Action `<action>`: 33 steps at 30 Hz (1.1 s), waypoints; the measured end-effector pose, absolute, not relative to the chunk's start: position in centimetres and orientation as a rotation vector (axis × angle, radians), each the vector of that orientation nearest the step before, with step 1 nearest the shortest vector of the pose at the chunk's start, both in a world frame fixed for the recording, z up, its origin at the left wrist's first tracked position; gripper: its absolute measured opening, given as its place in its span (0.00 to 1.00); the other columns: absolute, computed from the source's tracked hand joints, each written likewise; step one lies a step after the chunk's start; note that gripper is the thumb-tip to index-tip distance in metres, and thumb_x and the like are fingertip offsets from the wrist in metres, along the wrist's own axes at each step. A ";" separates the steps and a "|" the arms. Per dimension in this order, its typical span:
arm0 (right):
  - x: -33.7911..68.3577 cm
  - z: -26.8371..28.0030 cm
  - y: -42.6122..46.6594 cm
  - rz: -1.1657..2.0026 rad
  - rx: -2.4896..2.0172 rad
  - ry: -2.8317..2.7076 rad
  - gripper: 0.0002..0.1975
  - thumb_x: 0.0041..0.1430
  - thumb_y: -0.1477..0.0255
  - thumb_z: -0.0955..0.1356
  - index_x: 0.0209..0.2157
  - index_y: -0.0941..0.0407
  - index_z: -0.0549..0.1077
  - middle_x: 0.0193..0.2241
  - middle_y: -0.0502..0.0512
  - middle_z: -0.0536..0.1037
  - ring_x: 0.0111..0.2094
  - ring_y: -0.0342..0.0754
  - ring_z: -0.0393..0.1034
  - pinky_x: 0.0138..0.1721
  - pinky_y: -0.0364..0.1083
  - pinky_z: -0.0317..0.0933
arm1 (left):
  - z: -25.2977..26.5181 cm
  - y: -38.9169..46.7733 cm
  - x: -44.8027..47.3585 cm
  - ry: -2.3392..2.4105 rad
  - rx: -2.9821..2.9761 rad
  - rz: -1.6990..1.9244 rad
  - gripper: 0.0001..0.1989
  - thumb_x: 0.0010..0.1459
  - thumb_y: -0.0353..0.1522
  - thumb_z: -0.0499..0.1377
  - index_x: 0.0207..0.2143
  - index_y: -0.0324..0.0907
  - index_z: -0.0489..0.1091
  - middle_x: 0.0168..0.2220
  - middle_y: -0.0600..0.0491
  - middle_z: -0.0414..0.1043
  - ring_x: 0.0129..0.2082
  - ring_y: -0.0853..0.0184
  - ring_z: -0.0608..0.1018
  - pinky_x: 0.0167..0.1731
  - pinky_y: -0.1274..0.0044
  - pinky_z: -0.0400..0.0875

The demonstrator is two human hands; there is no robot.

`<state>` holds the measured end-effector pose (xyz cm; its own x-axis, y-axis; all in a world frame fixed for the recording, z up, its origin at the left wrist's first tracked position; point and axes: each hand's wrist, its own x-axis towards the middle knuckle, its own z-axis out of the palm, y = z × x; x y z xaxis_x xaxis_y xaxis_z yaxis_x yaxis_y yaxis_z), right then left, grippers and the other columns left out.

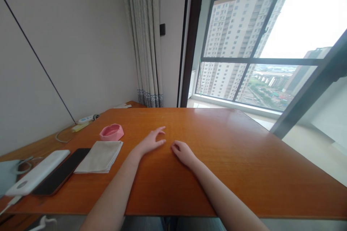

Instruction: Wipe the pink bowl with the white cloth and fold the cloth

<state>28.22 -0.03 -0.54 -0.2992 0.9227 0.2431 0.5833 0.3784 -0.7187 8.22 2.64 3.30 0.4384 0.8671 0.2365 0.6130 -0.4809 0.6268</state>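
Note:
My left hand (150, 141) rests over the wooden table (230, 173), its thumb and fingers spread, holding nothing. Just right of it, my right hand (184, 152) lies on the tabletop with the fingers curled in towards the thumb, and no object shows in them. A small gap separates the two hands. Nearest to the left hand are a pink angular dish (111, 132), which looks like an ashtray, and a folded pale cloth or stack of napkins (99, 157).
At the left lie a black smartphone (61, 173) and a white power bank (39, 171) with a cable plugged in. A power strip (86, 119) sits by the wall. A curtain (148, 43) hangs beyond the table, left of a large window (252, 59).

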 end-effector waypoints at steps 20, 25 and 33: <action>28.2 -0.2 -0.7 0.656 -1.304 -2.134 0.08 0.56 0.73 0.61 0.27 0.56 0.70 0.27 0.52 0.75 0.29 0.44 0.66 0.31 0.41 0.55 | 0.8 4.9 -2.5 2.761 1.508 0.963 0.23 0.52 0.36 0.52 0.51 0.38 0.62 0.49 0.37 0.67 0.54 0.49 0.63 0.53 0.47 0.44; 28.1 0.5 -1.1 0.660 -1.333 -2.139 0.08 0.56 0.75 0.61 0.27 0.56 0.70 0.26 0.52 0.74 0.29 0.43 0.66 0.31 0.41 0.54 | 0.5 5.1 -3.8 2.880 1.474 0.843 0.19 0.52 0.36 0.51 0.46 0.39 0.67 0.52 0.38 0.65 0.58 0.49 0.56 0.52 0.47 0.48; 28.0 0.5 -1.3 0.655 -1.331 -2.124 0.08 0.55 0.74 0.61 0.26 0.56 0.70 0.26 0.52 0.74 0.29 0.44 0.66 0.31 0.42 0.54 | 0.5 5.3 -5.5 2.804 1.620 0.758 0.16 0.54 0.37 0.51 0.37 0.37 0.70 0.43 0.37 0.70 0.49 0.46 0.65 0.44 0.56 0.61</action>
<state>28.03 -1.26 0.50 -0.3637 0.9122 0.1886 0.6477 0.3931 -0.6526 -5.45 5.28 0.55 -0.5129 0.7725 0.3745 0.8560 0.4269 0.2916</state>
